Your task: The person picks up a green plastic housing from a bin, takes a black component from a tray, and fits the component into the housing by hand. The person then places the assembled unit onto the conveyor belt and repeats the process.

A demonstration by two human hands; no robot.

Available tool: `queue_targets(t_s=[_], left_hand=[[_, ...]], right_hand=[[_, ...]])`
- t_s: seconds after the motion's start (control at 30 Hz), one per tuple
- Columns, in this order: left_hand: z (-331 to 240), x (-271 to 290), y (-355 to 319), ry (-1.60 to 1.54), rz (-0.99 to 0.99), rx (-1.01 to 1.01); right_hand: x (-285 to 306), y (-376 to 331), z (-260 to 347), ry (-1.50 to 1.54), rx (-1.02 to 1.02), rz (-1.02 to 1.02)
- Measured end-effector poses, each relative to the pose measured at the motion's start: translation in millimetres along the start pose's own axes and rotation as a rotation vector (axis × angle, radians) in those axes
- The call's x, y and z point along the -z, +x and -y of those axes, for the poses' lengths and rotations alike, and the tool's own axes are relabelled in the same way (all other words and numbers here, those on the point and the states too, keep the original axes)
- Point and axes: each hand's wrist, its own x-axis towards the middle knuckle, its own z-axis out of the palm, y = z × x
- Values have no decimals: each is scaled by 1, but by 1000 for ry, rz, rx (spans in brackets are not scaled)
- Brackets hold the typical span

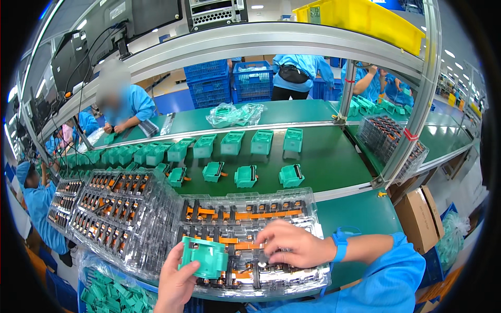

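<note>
My left hand (176, 280) grips a green plastic housing (210, 257), thumb over its near side, above the front edge of a clear plastic tray (311, 211). Rows of small black parts with orange flat ribbon strips (269, 214) fill that tray. Over its right half is my right hand (296, 244), with a blue band at the wrist. Its fingers are curled and pinched around a small dark part (263, 257), partly hidden by the fingertips; whether the part is lifted clear of its slot I cannot tell.
Green housings (232, 142) stand in two rows on the dark green belt (329, 156) beyond the tray. More loaded clear trays (112, 208) lie left. A blue crate of green pieces (107, 293) is lower left. A metal post (417, 104) rises right; co-workers sit across.
</note>
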Motion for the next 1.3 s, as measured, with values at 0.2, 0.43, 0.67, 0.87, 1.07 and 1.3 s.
queue_targets(t_s=[0.2, 0.43, 0.67, 0.87, 1.07, 1.3], left_hand=[[1, -14, 15, 623, 89, -134], [4, 2, 23, 466, -33, -187], [35, 11, 26, -28, -55, -265], [48, 3, 30, -91, -90, -294], [45, 15, 34, -244, -200, -280], [48, 12, 28, -49, -194, -317]], right_hand=[[-22, 51, -17, 316, -281, 157], [-59, 70, -45, 865, -659, 219], [-60, 71, -48, 1226, -685, -146], [-64, 64, -50, 965, -634, -181], [-37, 65, -41, 601, -371, -459], [-30, 62, -22, 381, -400, -324]])
